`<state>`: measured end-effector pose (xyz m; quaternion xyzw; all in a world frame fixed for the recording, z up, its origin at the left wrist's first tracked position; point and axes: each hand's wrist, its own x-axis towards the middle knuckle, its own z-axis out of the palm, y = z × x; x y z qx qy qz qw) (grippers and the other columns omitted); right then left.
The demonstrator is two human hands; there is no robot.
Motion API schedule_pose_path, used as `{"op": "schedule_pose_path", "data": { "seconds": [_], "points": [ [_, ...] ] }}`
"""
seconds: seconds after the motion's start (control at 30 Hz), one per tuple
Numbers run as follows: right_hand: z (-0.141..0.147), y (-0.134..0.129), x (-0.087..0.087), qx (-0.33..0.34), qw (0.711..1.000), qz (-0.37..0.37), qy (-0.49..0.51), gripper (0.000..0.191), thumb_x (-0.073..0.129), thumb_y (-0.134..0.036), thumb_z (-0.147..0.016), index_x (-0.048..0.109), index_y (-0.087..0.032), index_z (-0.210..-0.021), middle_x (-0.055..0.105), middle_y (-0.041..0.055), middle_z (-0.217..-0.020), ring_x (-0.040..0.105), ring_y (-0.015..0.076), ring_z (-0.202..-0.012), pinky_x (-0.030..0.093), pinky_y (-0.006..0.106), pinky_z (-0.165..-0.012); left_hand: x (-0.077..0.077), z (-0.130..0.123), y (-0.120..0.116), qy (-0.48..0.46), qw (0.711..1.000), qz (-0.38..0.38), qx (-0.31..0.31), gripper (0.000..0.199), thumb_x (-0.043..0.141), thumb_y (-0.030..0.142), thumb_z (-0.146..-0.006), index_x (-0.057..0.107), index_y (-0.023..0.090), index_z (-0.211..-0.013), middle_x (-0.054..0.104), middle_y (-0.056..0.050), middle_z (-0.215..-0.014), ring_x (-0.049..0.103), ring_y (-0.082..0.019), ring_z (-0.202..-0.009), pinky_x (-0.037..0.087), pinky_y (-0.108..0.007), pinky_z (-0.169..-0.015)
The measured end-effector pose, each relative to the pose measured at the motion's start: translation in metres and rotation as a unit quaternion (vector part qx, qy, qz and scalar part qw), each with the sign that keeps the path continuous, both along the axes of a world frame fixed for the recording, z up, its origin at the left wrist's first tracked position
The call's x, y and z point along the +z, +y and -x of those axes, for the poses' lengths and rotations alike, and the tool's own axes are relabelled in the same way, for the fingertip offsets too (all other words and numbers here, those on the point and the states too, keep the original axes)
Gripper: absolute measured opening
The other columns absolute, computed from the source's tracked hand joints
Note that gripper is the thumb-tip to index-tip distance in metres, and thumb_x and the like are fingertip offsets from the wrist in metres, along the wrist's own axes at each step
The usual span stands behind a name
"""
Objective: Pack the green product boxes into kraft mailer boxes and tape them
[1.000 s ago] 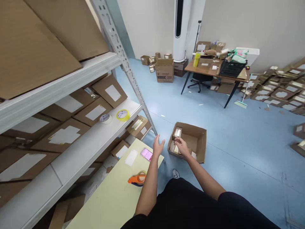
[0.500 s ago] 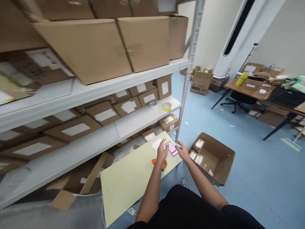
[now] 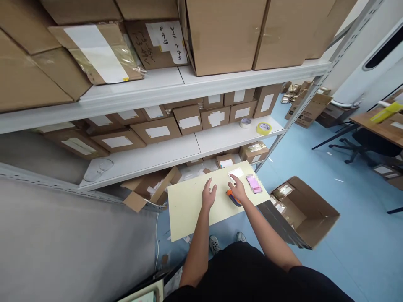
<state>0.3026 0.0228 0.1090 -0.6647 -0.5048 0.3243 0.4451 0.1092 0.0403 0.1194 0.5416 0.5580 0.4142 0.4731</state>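
My left hand (image 3: 208, 194) hovers over the pale yellow tabletop (image 3: 189, 201), its fingers apart and nothing in it. To its right my right hand (image 3: 238, 189) reaches over the table with thumb and fingers spread. Its fingertips are by the near edge of a white paper (image 3: 236, 172); whether they touch it I cannot tell. Partly under this hand's wrist side lies an orange and dark blue tape dispenser (image 3: 233, 197). A phone with a pink screen (image 3: 253, 183), partly blurred, rests on the table just right of my right hand.
Behind the table, a metal shelf (image 3: 176, 152) holds cardboard boxes, a white tape roll (image 3: 245, 123) and a yellow tape roll (image 3: 263, 128). An open carton (image 3: 317, 205) with small packages stands right of the table. Another open carton (image 3: 141, 191) sits at the left.
Both hands have come away from the phone, which now lies on the table. They have moved left across the tabletop, and the camera view has turned left.
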Motion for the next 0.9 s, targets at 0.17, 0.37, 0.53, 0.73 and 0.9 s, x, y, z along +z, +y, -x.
{"op": "schedule_pose_path", "data": {
  "seconds": [0.17, 0.37, 0.53, 0.73, 0.9],
  "points": [
    [-0.016, -0.001, -0.049, 0.007, 0.990, 0.098, -0.101, 0.048, 0.059, -0.031, -0.088, 0.064, -0.019, -0.134, 0.064, 0.0128, -0.141, 0.061, 0.0279, -0.128, 0.048, 0.040, -0.107, -0.028, 0.018, -0.029, 0.005, 0.996, 0.059, 0.062, 0.052, 0.065, 0.048, -0.095, 0.059, 0.028, -0.143, 0.054, -0.011, -0.155, 0.051, -0.029, -0.144, 0.048, -0.045, -0.114],
    [-0.047, -0.011, -0.119, 0.089, 0.929, 0.297, -0.201, 0.026, 0.066, -0.040, -0.088, 0.071, -0.016, -0.098, 0.074, 0.0132, -0.099, 0.068, 0.0267, -0.095, 0.048, 0.031, -0.079, -0.062, 0.011, -0.084, 0.032, 0.988, 0.122, 0.092, 0.052, 0.068, 0.050, -0.092, 0.062, 0.027, -0.139, 0.060, -0.012, -0.149, 0.059, -0.027, -0.135, 0.055, -0.040, -0.104],
    [-0.059, -0.036, -0.170, 0.146, 0.923, 0.295, -0.202, 0.032, 0.076, -0.035, -0.080, 0.069, -0.020, -0.108, 0.073, 0.0096, -0.105, 0.064, 0.0263, -0.107, 0.046, 0.032, -0.091, -0.081, -0.008, -0.127, 0.040, 0.984, 0.152, 0.086, 0.052, 0.066, 0.050, -0.092, 0.063, 0.023, -0.137, 0.068, -0.015, -0.138, 0.068, -0.024, -0.121, 0.057, -0.038, -0.099],
    [-0.053, -0.042, -0.189, 0.079, 0.952, 0.256, -0.150, 0.046, 0.077, -0.020, -0.075, 0.064, -0.014, -0.119, 0.070, 0.0202, -0.118, 0.061, 0.0343, -0.121, 0.040, 0.047, -0.107, -0.092, -0.029, -0.152, 0.045, 0.982, 0.165, 0.085, 0.049, 0.068, 0.049, -0.089, 0.069, 0.019, -0.128, 0.071, -0.017, -0.130, 0.070, -0.026, -0.117, 0.056, -0.043, -0.101],
    [-0.069, -0.042, -0.166, 0.088, 0.960, 0.237, -0.117, 0.041, 0.078, -0.023, -0.072, 0.066, -0.017, -0.111, 0.074, 0.0142, -0.108, 0.069, 0.0311, -0.107, 0.051, 0.041, -0.096, -0.081, -0.044, -0.140, 0.037, 0.984, 0.151, 0.086, 0.047, 0.069, 0.047, -0.088, 0.070, 0.019, -0.127, 0.075, -0.016, -0.121, 0.072, -0.025, -0.113, 0.058, -0.041, -0.096]
  ]
}}
